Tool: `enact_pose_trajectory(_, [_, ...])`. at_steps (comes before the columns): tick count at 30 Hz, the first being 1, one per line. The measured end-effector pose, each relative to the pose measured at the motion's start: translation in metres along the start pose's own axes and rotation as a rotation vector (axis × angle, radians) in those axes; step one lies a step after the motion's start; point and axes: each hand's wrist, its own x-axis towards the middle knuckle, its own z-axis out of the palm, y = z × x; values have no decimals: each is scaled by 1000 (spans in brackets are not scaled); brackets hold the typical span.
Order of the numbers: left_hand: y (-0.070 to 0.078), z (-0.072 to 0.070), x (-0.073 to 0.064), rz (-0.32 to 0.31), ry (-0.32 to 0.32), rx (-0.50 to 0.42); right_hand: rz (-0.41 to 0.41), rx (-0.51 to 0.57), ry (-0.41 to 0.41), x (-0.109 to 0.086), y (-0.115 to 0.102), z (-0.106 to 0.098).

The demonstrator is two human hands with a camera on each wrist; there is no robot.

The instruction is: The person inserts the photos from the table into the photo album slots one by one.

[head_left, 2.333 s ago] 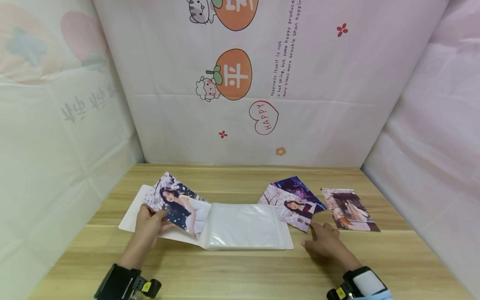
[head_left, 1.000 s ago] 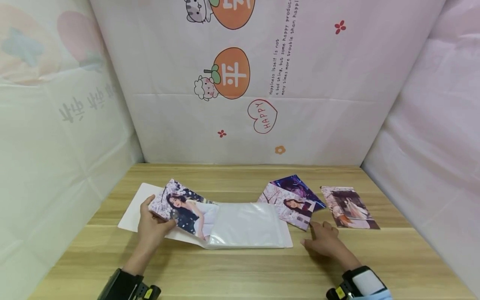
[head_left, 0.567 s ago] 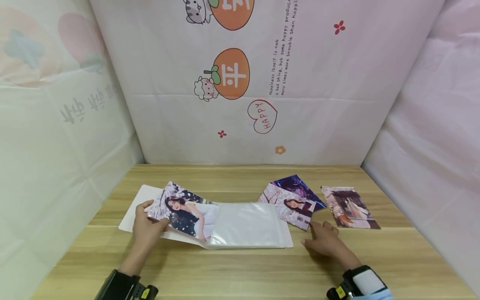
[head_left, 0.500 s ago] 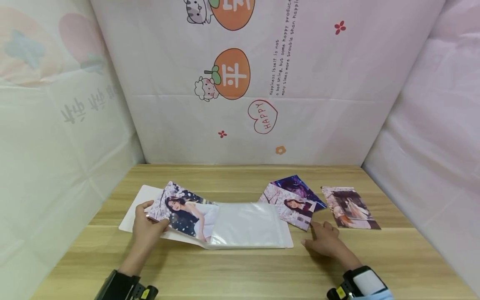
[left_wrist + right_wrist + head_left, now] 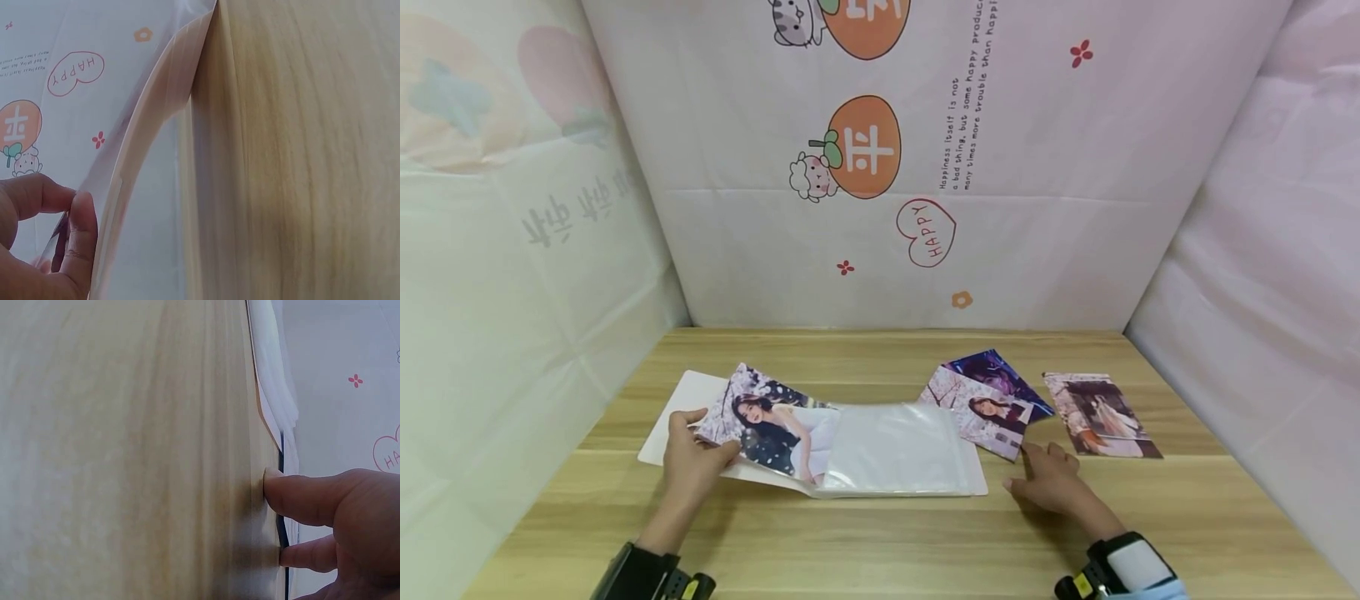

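Between thumb and fingers my left hand (image 5: 691, 463) pinches the left end of a photo (image 5: 775, 429) of a person in white against blossoms. The photo slants over the white left side of an open photo album (image 5: 664, 432). Its right end meets the left edge of the album's clear sleeve (image 5: 895, 454). In the left wrist view the thumb (image 5: 82, 240) lies against the pinched edge. My right hand (image 5: 1051, 483) rests on the table, fingertips at the lower right corner of a pink blossom photo (image 5: 973, 412), which overlaps the album's right edge.
A dark purple photo (image 5: 1003, 379) lies partly beneath the blossom photo. Farther right is another photo (image 5: 1101, 417) with a figure in a pale gown. White printed cloth (image 5: 1037, 250) walls the wooden table (image 5: 887, 546) at the back and both sides.
The left hand has brought its photo lower and slightly right, so its right end has shifted from the album's fold to the sleeve's edge. The right hand has stayed put.
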Motion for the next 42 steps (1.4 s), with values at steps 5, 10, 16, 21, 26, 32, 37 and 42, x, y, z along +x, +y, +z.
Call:
enact_pose_trajectory(5, [-4,0,1,-11,-1,-78,2,5,0,0,1,0])
enact_pose_trajectory(10, [-6,0,2,-20,-15,-201,6,8,-4,-1,1,0])
enact_pose_trajectory(16, [-4,1,0,-35,-41,-180,12,15,-4,-2,1,-1])
enact_pose_trajectory(21, [-4,0,-2,-25,-34,-21,8,13,1,-3,1,0])
enact_pose_trajectory(26, [-4,0,-1,-67,-59,-112,8,12,2,-3,1,-1])
enact_pose_trajectory(32, [-2,-4,0,-109,-74,-184,-4,15,14,-4,2,0])
enact_pose_trajectory(37, [-3,-6,2,-120,-88,-161,-9,22,15,-4,3,2])
enact_pose_trajectory(42, [-4,-6,2,-122,-96,-163,0,23,10,-3,2,2])
